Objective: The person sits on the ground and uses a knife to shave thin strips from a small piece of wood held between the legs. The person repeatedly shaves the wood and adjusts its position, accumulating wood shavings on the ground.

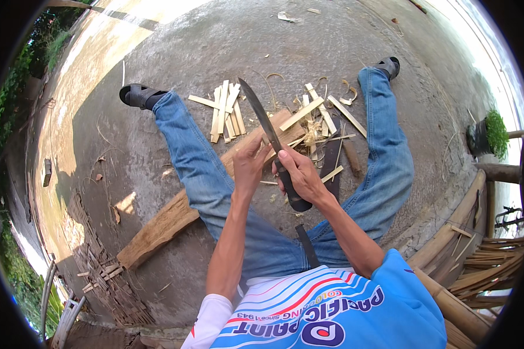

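My right hand (301,173) is wrapped round the black handle of a machete (256,104). Its long dark blade points up and away to the left. Beside the base of the blade, my left hand (250,165) is closed, fingertips pinched together. Whatever it grips is hidden; a thin pale strip shows between the hands and the wood beyond. Under both hands a thick wooden plank (163,227) lies diagonally between my legs. Past the left hand is a loose pile of split bamboo strips (222,110). More bamboo strips (301,114) lie beyond the right hand.
A dark flat sheath-like piece (330,154) and a short brown stick (351,158) lie near my right leg. Curled shavings (349,93) are scattered on the concrete floor (198,64). At the right are a potted plant (488,137) and bamboo poles (448,232).
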`<state>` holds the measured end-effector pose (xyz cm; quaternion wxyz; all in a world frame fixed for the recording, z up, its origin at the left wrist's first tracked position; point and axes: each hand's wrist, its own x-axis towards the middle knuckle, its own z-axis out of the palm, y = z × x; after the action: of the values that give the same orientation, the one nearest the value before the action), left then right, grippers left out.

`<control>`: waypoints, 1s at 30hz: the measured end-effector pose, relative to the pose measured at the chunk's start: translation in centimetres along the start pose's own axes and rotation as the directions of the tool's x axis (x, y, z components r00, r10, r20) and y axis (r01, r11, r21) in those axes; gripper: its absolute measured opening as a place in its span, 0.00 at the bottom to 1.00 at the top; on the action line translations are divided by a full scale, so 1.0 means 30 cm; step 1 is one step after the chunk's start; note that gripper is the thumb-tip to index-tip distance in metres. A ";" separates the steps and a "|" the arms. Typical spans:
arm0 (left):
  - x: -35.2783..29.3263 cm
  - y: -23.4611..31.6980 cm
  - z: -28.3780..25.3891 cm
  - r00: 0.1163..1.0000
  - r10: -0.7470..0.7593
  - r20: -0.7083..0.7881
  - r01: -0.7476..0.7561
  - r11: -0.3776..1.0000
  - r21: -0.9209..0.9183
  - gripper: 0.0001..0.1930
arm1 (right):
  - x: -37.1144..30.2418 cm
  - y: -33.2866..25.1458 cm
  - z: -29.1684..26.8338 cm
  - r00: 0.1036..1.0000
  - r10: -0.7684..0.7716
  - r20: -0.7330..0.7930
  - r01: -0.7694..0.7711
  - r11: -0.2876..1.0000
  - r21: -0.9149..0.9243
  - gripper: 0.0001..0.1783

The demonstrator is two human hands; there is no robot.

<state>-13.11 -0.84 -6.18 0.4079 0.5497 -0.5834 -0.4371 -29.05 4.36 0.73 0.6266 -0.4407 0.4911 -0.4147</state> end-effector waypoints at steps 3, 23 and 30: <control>0.000 0.009 0.000 1.000 -0.006 0.005 0.006 1.000 -0.013 0.17 | 0.003 0.003 0.000 1.000 0.002 -0.006 -0.002 1.000 0.006 0.29; 0.000 0.016 0.006 1.000 0.005 0.014 -0.004 0.999 -0.035 0.19 | 0.000 0.000 0.004 0.999 0.033 -0.030 -0.032 0.999 0.031 0.28; -0.006 -0.004 0.023 1.000 -0.007 0.008 0.007 0.999 -0.046 0.18 | 0.002 -0.007 0.028 0.991 -0.100 -0.090 0.067 0.947 -0.313 0.27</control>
<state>-13.72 -0.62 -6.49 0.4167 0.5405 -0.5728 -0.4539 -28.23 4.38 1.03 0.5052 -0.5312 0.5631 -0.3813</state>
